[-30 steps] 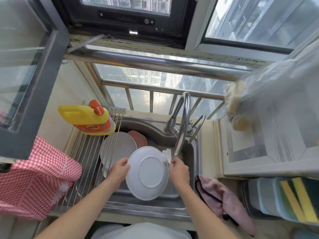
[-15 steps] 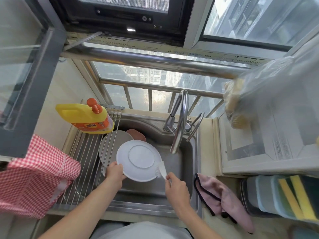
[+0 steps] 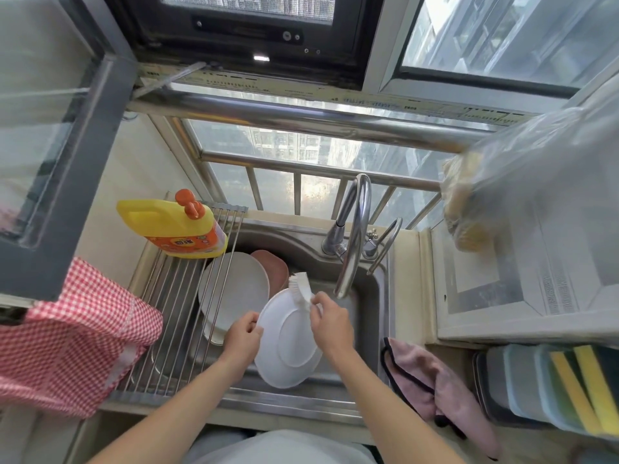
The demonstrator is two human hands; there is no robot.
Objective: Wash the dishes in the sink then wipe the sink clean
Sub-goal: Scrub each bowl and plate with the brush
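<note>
hanging at the far left, a red checked cloth (image 3: 72, 343) is draping over the edge of a roll-up drying rack (image 3: 174, 316) that is spanning the left part of the steel sink (image 3: 375, 296). a yellow detergent bottle (image 3: 170, 226) is lying on the rack's far end. a white plate (image 3: 234, 289) and a brown dish (image 3: 273, 267) are leaning inside the basin, partly under the rack. the left hand (image 3: 243, 339) is gripping the near-left rim of a tilted white plate (image 3: 284, 349) over the basin, fingers curled round its edge. the right hand (image 3: 330, 324) is pinching a white dish brush (image 3: 300, 288) against the plate's upper rim, just below the curved tap (image 3: 355, 236). a pink cloth (image 3: 435, 386) is lying on the counter to the right, beside stacked containers (image 3: 522, 386).
</note>
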